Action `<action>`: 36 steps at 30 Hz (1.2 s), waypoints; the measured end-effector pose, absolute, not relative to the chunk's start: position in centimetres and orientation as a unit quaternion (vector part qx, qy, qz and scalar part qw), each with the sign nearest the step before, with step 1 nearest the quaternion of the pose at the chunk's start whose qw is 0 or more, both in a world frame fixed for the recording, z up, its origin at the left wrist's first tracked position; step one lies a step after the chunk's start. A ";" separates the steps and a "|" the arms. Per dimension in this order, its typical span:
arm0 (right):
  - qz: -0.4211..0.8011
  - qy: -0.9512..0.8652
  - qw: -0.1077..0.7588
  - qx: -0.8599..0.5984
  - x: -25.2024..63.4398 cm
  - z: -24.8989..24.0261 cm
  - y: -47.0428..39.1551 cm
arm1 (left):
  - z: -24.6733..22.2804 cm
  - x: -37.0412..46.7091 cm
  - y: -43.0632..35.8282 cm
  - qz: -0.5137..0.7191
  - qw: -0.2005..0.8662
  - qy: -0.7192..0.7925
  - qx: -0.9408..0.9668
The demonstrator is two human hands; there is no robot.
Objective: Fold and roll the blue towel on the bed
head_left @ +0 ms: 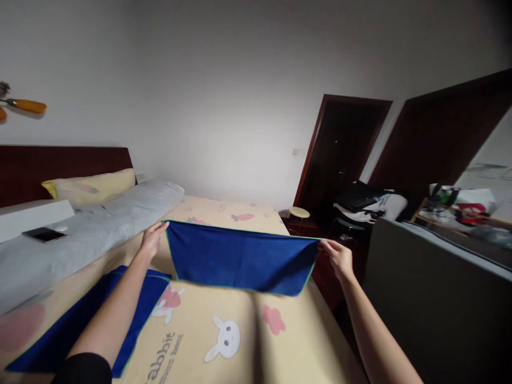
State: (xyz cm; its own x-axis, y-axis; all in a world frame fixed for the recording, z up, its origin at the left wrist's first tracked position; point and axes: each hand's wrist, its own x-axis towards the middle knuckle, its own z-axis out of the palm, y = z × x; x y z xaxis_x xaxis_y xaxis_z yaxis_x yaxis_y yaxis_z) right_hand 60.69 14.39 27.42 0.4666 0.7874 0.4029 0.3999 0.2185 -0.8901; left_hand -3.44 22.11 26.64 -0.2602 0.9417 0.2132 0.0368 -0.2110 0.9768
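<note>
Head view, looking forward and down over a bed [240, 325] covered with a cream sheet printed with rabbits and carrots. Left hand [152, 238] pinches the upper left corner of a blue cloth [240, 258]; right hand [339, 257] pinches the upper right corner, fingers closed on the fabric. The cloth is stretched taut between the two hands, held above the sheet, its green-trimmed lower edge hanging free just over the bed surface. A second blue cloth [60, 333] lies flat on the sheet beneath the left forearm, near the lower left. A grey bolster [80, 229] runs along the left side of the bed, with a yellow pillow [92, 186] behind it against the dark headboard [60, 160]. A dark phone [44, 234] rests on the bolster. To the right, beyond the bed's edge, stand a small round stool [299, 212] and a dark doorway [340, 149].
</note>
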 end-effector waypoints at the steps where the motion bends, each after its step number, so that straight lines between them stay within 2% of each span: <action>1: 0.161 -0.491 0.616 -0.594 60.9 27.4 13.8 | 26.7 -4.0 21.8 0.615 0.363 0.506 0.484; 4: 0.177 -0.496 0.620 -0.582 61.5 25.6 10.9 | 25.2 -5.5 19.6 0.613 0.374 0.504 0.481; 6: 0.202 -0.499 0.601 -0.591 61.6 22.5 8.6 | 22.7 -6.2 17.3 0.587 0.394 0.512 0.488; 14: 0.280 -0.464 0.495 -0.679 57.6 4.3 -0.3 | 7.0 -3.8 7.1 0.422 0.441 0.617 0.497; 18: 0.290 -0.454 0.460 -0.706 56.3 -0.8 -4.0 | 2.1 -3.2 4.2 0.401 0.422 0.643 0.498; 23: 0.310 -0.466 0.424 -0.712 57.4 -2.2 -6.1 | 0.2 -5.0 3.4 0.380 0.398 0.656 0.516; 36: 0.396 -0.520 0.316 -0.688 59.7 -1.6 -8.5 | -0.4 -7.3 -1.1 0.314 0.352 0.696 0.541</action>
